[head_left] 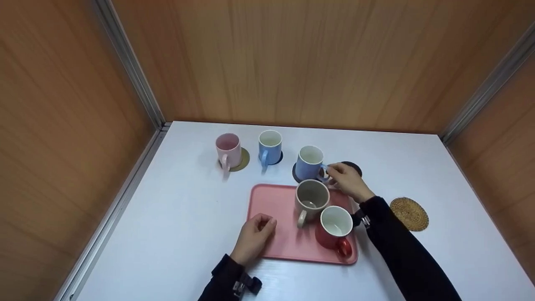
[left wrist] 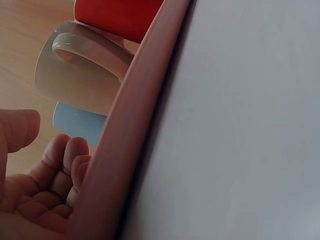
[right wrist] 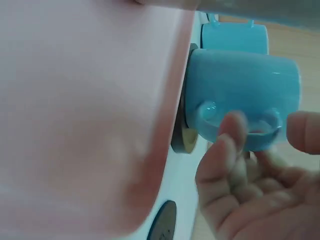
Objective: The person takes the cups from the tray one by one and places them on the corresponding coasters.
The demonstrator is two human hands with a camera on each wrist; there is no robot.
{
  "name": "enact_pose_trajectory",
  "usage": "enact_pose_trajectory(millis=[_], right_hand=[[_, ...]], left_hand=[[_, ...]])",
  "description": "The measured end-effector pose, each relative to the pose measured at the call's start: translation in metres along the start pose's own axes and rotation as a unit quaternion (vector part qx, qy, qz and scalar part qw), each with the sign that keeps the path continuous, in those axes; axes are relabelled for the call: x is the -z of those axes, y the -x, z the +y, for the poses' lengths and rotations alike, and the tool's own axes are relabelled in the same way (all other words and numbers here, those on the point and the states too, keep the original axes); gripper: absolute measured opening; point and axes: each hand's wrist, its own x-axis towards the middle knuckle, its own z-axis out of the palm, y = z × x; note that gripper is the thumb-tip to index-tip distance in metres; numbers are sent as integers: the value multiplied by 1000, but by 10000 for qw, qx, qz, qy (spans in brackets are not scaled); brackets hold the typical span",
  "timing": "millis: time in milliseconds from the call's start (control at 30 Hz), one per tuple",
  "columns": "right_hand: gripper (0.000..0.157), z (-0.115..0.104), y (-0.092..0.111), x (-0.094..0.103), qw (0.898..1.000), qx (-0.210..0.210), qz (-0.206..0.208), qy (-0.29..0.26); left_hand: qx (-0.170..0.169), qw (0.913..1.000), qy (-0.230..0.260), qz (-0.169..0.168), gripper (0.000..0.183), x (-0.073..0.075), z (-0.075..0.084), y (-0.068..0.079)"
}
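Note:
My right hand [head_left: 347, 180] is at the handle of the front blue mug [head_left: 309, 167], which stands on a dark coaster [head_left: 296, 174]. In the right wrist view, its fingertips [right wrist: 232, 131] overlap that handle, while the thumb stays apart from them. My left hand [head_left: 254, 237], loosely curled and holding nothing, lies over the near left part of the pink tray [head_left: 280, 246]. On the tray's right half, a grey-beige mug [head_left: 307, 202] and a red mug [head_left: 328, 236] with a white inside stand upright.
At the back, a pink mug [head_left: 229, 151] stands on a tan coaster [head_left: 243, 159], and another blue mug [head_left: 271, 148] on a dark one. Beyond my right hand is a dark coaster [head_left: 354, 167]. A woven coaster [head_left: 409, 214] lies farther right. Wooden panels [head_left: 292, 62] enclose the white table [head_left: 188, 234].

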Motion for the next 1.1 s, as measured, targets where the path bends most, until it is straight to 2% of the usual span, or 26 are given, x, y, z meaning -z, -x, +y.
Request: enact_pose_trajectory(millis=[100, 267, 367, 500, 700, 933, 1100], right_hand=[[47, 4, 21, 5, 9983, 81, 496, 279], [46, 18, 73, 6, 9935, -209, 1113, 83], [45, 25, 101, 2, 9911, -469, 1237, -175], [41, 29, 128, -10, 9885, -639, 1149, -742], [36, 35, 146, -25, 9818, -685, 1171, -1327], [34, 47, 156, -29, 9792, -701, 1313, -1381], [38, 47, 163, -31, 9814, -429, 1126, -1495]], left_hand=[[13, 10000, 31, 5, 26, 0, 1, -1], [102, 9999, 35, -8, 24, -2, 0, 1], [127, 9999, -11, -11, 25, -3, 1, 1], [116, 9999, -19, -13, 27, -2, 1, 0], [98, 9999, 98, -9, 26, -4, 1, -1], [104, 9999, 27, 6, 26, -4, 0, -1], [120, 9999, -43, 7, 26, -2, 1, -1]])
